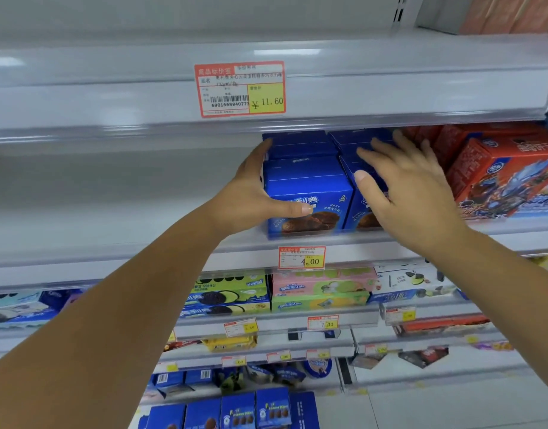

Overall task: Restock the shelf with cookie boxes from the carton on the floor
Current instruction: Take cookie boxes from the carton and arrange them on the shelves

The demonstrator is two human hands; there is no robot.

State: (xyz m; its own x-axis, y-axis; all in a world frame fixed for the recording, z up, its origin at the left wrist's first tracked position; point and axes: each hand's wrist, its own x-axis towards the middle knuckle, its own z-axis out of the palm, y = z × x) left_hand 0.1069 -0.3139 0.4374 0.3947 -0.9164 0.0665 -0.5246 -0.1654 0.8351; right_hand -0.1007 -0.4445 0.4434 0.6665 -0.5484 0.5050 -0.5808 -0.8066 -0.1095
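Boxes upright, fronts out; L hand flat on side, R hand splayed on top.

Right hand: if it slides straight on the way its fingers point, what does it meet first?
The right hand would likely meet the rear blue cookie boxes just ahead of its fingertips; depth is unclear.

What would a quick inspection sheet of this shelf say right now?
Surface: white shelf, stocked toward its right.
Job's things: blue cookie boxes in two rows at the shelf front; carton not in view.
Clutter: nothing seen.
Hands: left hand against the left row's side, thumb across its front; right hand spread on the right row.
Cables: nothing seen.
Surroundings: red boxes to the right; price tags; stocked lower shelves.
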